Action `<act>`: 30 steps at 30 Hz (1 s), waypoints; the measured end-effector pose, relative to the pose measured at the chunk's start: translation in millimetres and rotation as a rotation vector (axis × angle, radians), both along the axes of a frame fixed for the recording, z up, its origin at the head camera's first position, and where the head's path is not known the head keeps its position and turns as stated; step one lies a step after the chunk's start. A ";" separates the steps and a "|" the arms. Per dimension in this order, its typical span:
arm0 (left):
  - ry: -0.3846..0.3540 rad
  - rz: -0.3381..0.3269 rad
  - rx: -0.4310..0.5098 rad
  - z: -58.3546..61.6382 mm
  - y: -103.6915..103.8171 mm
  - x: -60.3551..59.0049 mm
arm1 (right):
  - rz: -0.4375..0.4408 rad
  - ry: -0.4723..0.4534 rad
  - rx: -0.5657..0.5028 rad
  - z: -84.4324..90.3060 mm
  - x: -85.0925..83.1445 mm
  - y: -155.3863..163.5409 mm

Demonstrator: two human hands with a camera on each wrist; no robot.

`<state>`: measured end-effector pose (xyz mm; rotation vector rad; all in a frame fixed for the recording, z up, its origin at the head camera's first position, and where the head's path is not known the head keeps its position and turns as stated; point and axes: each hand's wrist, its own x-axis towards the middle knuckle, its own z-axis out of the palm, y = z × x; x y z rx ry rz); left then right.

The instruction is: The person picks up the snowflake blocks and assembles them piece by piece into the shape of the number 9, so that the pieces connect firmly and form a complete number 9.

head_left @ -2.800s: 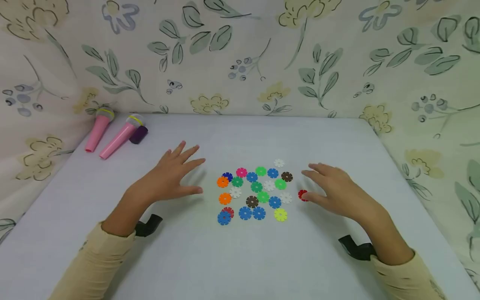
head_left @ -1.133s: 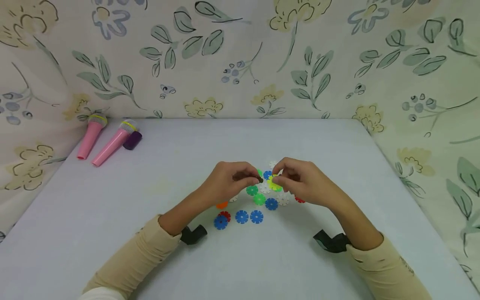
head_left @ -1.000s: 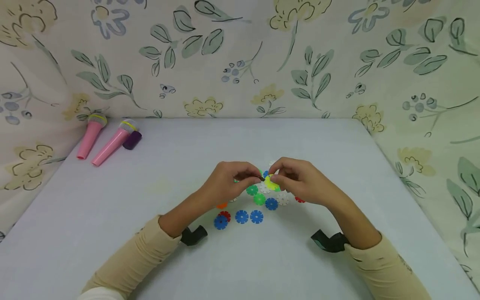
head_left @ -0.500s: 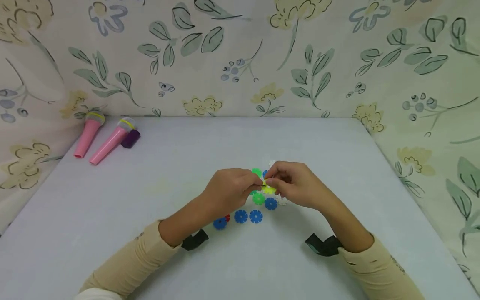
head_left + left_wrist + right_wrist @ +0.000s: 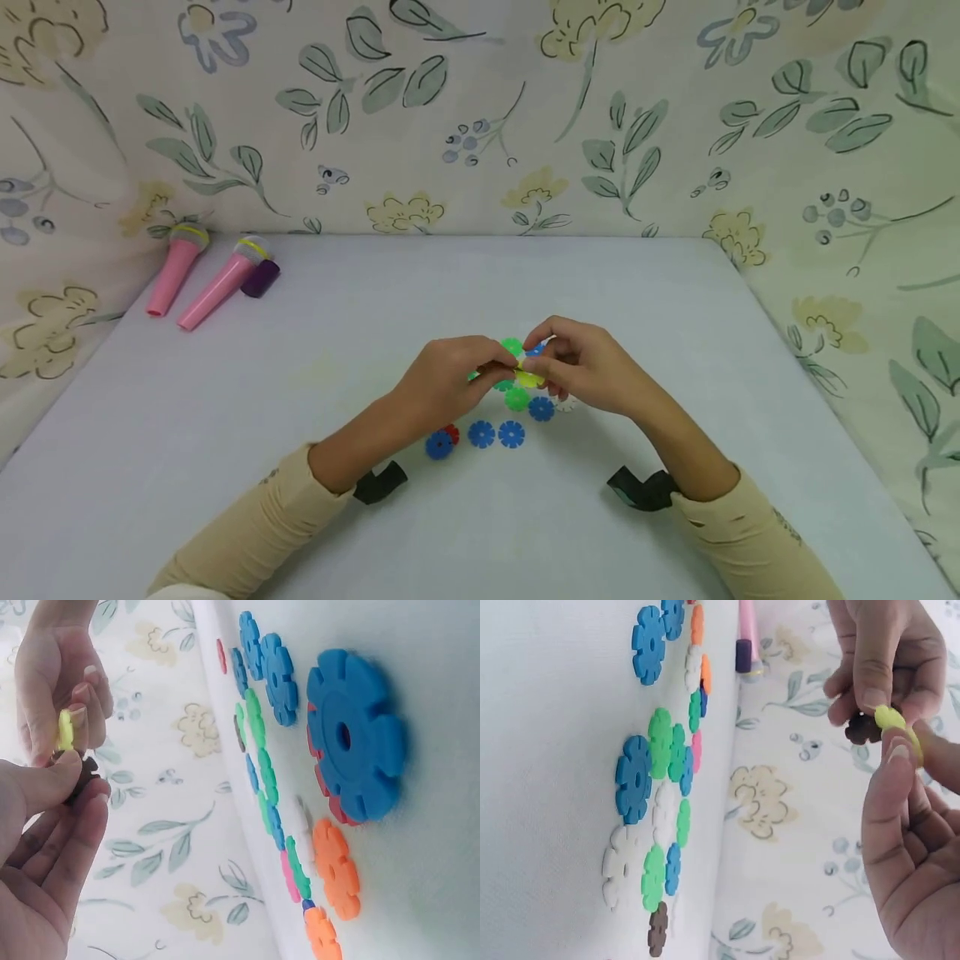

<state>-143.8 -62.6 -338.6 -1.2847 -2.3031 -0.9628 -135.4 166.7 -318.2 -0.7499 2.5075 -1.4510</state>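
Note:
Both hands are raised a little above a cluster of flat, notched plastic discs (image 5: 512,433) of many colours on the white table (image 5: 375,300). My left hand (image 5: 504,365) pinches a brown disc (image 5: 79,784) between thumb and fingers. A yellow disc (image 5: 528,379) is pinched in my right hand (image 5: 537,360), and it also shows in the right wrist view (image 5: 897,727). The two discs touch edge to edge between the fingertips. Below the hands lie blue discs (image 5: 481,433), a green disc (image 5: 517,398) and a blue disc overlapping a red one (image 5: 352,735).
Two pink toy microphones (image 5: 174,271) (image 5: 221,285) and a small purple piece (image 5: 261,277) lie at the table's far left corner. Flower-printed cloth (image 5: 480,125) walls the table at the back and sides. Black straps (image 5: 378,483) sit at both wrists.
2.8 s ago both hands lay open beside the discs. Since then each has lifted one disc, and over the last second the brown and yellow discs have come together.

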 end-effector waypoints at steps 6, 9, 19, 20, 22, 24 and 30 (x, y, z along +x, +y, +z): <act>-0.102 0.041 -0.008 1.8 -3.3 -2.2 | 0.013 0.037 0.023 -1.9 -5.3 8.3; -0.174 0.070 -0.018 3.9 -4.7 -4.2 | -0.036 0.069 0.098 -4.6 -10.6 17.8; -0.410 0.005 0.083 3.6 -5.6 -5.0 | -0.002 0.003 0.449 -32.2 -29.2 33.5; -0.423 -0.003 0.092 3.4 -5.8 -4.8 | 0.003 -0.010 0.466 -34.1 -30.4 32.7; -0.451 -0.029 0.117 2.9 -6.0 -4.5 | -0.004 -0.031 0.484 -36.6 -31.9 31.4; -0.476 -0.058 0.139 2.6 -6.3 -4.3 | -0.020 -0.043 0.494 -38.5 -32.4 30.2; -0.510 -0.098 0.162 2.3 -6.5 -2.6 | -0.042 -0.056 0.484 -42.8 -33.2 27.6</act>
